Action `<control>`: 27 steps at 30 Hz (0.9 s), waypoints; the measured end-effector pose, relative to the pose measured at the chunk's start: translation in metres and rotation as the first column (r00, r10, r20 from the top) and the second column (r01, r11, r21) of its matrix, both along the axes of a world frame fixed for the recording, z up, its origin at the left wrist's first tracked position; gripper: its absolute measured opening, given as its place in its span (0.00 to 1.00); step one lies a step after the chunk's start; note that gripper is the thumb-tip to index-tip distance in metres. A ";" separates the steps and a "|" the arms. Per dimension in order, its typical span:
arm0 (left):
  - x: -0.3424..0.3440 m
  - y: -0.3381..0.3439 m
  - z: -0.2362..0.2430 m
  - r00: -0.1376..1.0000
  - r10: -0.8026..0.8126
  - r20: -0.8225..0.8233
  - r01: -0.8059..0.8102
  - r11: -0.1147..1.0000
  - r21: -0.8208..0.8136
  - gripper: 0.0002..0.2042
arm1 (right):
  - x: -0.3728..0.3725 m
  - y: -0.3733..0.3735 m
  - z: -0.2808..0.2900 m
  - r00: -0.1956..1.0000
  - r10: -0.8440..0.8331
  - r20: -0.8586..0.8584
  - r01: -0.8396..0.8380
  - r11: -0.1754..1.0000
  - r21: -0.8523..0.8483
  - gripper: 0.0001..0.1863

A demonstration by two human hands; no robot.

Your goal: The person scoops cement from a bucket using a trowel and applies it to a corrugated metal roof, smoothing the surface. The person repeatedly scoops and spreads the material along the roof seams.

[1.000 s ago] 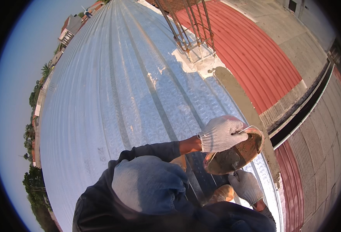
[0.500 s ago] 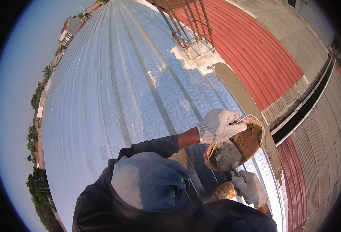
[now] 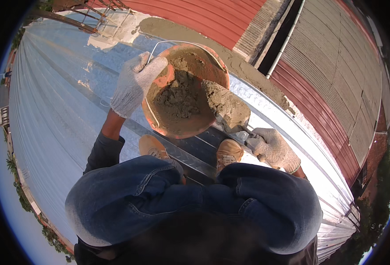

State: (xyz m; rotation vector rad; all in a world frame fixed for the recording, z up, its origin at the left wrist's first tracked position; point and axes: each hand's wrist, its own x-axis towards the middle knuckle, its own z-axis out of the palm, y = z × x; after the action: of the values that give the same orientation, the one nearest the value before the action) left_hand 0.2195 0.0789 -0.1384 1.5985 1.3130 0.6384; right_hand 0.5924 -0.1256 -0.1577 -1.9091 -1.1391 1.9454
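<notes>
Blue jeans (image 3: 190, 194) and tan shoes (image 3: 229, 153)
White knit gloves (image 3: 136, 83), a dark left sleeve (image 3: 104, 152) — and the jeans look pale at the knees.

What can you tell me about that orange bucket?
The orange bucket is round, seemingly plastic, with a thin wire handle. Its mouth faces the camera; grey-brown mortar lies inside and smears its walls. The gloved left hand holds the handle at the bucket's left side. A mortar-laden trowel overlaps the right rim. It is before the shoes, over metal roofing; whether it rests there is unclear.

Wide downward view from head-height
</notes>
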 end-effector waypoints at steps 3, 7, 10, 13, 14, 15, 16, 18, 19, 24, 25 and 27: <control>-0.009 -0.001 -0.009 0.988 0.154 0.004 -0.153 0.984 -0.096 0.12 | 0.034 -0.024 -0.004 0.999 -0.039 0.006 0.039 0.998 0.044 0.22; -0.008 -0.005 -0.006 0.976 0.217 0.037 -0.211 0.971 -0.113 0.12 | 0.081 -0.065 0.000 0.967 -0.145 0.211 0.128 0.987 0.092 0.26; -0.045 0.009 -0.018 0.993 0.115 -0.016 -0.116 0.990 -0.080 0.12 | 0.116 -0.086 0.000 0.893 -0.235 0.384 0.202 0.971 0.125 0.23; 0.001 -0.005 -0.011 0.985 0.163 0.060 -0.154 0.980 -0.129 0.11 | 0.163 -0.116 -0.012 0.664 -0.177 0.727 -0.012 0.969 0.247 0.21; -0.005 -0.004 0.000 0.988 0.150 0.019 -0.148 0.984 -0.101 0.11 | 0.167 -0.110 -0.026 0.576 -0.150 0.804 -0.081 0.968 0.239 0.20; -0.012 -0.001 -0.001 0.991 0.132 -0.003 -0.132 0.987 -0.088 0.11 | 0.173 -0.109 -0.039 0.518 -0.146 0.843 -0.157 0.952 0.262 0.19; -0.013 0.000 -0.004 0.994 0.110 -0.017 -0.111 0.991 -0.080 0.11 | 0.181 -0.110 -0.051 0.449 -0.147 0.881 -0.232 0.933 0.274 0.18; -0.009 0.002 -0.013 0.997 0.081 -0.013 -0.082 0.991 -0.104 0.10 | 0.194 -0.114 -0.078 0.313 -0.084 0.946 -0.311 0.932 0.186 0.16; -0.008 0.002 -0.011 0.997 0.073 -0.021 -0.075 0.991 -0.108 0.10 | 0.193 -0.114 -0.087 0.306 -0.085 0.948 -0.301 0.936 0.182 0.16; 0.010 -0.013 0.006 0.991 0.076 -0.108 -0.084 0.994 -0.072 0.10 | 0.187 -0.111 -0.099 0.390 -0.176 0.904 -0.153 0.955 0.252 0.18; 0.012 -0.014 0.007 0.991 0.093 -0.101 -0.100 0.992 -0.072 0.11 | 0.189 -0.112 -0.102 0.448 -0.217 0.867 -0.120 0.947 0.299 0.19; 0.002 -0.008 0.002 0.993 0.089 -0.076 -0.096 0.990 -0.103 0.11 | 0.198 -0.111 -0.109 0.552 -0.300 0.778 -0.044 0.921 0.386 0.20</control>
State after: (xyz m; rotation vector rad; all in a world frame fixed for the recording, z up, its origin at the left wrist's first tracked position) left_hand 0.2214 0.0711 -0.1359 1.4926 1.4570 0.5616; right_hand 0.7906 -0.2364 -0.2665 -2.6265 -1.3473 0.5623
